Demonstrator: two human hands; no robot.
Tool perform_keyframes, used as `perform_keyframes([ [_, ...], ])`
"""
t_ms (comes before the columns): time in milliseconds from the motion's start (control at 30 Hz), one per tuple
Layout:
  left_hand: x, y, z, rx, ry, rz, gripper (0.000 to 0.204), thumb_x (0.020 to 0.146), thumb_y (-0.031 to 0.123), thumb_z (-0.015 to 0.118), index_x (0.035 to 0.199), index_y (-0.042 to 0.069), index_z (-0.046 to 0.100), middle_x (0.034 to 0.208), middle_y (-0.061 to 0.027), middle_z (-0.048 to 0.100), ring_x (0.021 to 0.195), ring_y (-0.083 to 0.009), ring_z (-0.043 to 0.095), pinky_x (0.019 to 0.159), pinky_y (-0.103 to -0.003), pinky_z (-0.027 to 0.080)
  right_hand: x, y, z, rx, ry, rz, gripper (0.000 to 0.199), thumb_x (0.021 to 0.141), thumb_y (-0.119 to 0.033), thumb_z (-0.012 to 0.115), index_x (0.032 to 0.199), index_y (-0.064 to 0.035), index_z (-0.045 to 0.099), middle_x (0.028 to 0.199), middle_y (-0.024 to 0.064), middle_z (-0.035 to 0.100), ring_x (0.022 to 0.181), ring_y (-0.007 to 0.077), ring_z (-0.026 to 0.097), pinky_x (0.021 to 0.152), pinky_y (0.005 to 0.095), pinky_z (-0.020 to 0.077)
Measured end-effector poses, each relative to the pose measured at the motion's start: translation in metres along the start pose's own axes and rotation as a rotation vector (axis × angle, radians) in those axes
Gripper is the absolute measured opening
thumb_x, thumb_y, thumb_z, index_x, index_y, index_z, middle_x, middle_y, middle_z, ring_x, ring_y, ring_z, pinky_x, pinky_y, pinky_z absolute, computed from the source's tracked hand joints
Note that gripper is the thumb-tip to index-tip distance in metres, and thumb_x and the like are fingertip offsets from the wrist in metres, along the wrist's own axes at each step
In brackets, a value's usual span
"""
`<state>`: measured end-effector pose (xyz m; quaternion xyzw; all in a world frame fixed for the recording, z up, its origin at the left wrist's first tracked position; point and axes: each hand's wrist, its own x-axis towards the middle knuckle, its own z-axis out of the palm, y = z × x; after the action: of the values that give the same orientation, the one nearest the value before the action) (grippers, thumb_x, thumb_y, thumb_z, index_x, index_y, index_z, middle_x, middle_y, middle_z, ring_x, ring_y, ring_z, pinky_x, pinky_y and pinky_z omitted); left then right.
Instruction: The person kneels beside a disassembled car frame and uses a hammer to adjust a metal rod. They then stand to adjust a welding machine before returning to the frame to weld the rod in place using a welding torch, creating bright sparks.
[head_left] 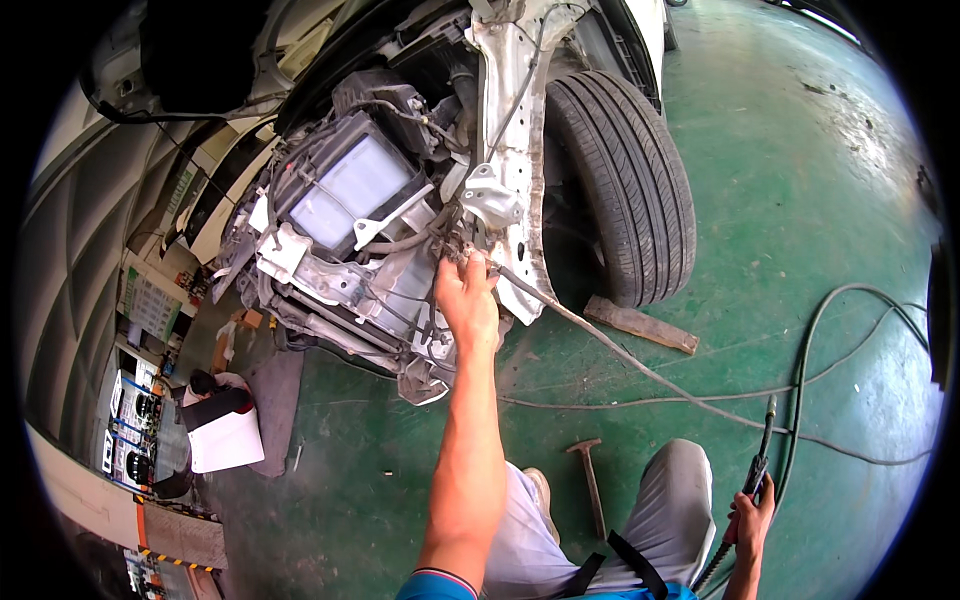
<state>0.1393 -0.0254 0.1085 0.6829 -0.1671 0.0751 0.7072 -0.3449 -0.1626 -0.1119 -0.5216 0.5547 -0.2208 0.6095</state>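
My left hand (466, 300) reaches forward to the stripped front of a car. Its fingers are closed around the end of a thick grey cable (620, 352), next to the bare metal frame rail (510, 150). What is fitted on that cable end is mostly hidden by the fingers. Low on the right, my right hand (754, 522) grips a welding torch (761, 465) with a black handle and a thin neck pointing up. The torch is held beside my right knee, away from the car. Left of that knee, a hammer (593, 490) lies on the floor.
A front tyre (635, 190) stands right of the rail, with a wooden block (640, 324) near its foot. Hoses (800, 370) loop over the green floor at right. The exposed engine bay (350, 190) has loose wires. A white sheet (226, 440) lies at left.
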Motion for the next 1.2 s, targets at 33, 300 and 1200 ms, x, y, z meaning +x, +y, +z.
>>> perform_keyframes([
  [33,0.001,0.004,0.000,-0.019,-0.010,-0.049,0.019,0.101,0.013,0.055,0.115,0.002,0.059,0.105,-0.0061,0.064,0.093,-0.0155,0.062,0.080,-0.038,0.058,0.000,0.000,0.000,0.002,-0.001,-0.001,0.071,0.080,-0.007,0.061,0.147,-0.0050,0.039,0.084,0.0050,0.056,0.069,0.0152,0.059,0.058,0.0292,0.0520],
  [300,0.005,0.021,-0.006,-0.055,-0.111,-0.125,0.020,0.098,0.012,0.060,0.116,0.003,0.058,0.103,-0.0090,0.069,0.084,-0.0148,0.065,0.069,-0.028,0.055,0.003,0.006,0.000,0.001,0.007,0.008,0.072,0.080,-0.007,0.061,0.148,-0.0055,0.038,0.085,0.0063,0.057,0.070,0.0154,0.060,0.058,0.0292,0.0525],
  [1200,0.008,0.046,0.016,1.165,-0.023,0.346,0.030,0.081,0.012,0.071,0.104,-0.002,0.058,0.090,-0.0256,0.070,0.085,-0.0454,0.066,0.078,-0.053,0.049,0.004,0.011,-0.001,0.017,0.007,0.019,0.074,0.079,-0.009,0.062,0.149,-0.0051,0.037,0.083,0.0058,0.057,0.069,0.0148,0.060,0.057,0.0284,0.0520],
])
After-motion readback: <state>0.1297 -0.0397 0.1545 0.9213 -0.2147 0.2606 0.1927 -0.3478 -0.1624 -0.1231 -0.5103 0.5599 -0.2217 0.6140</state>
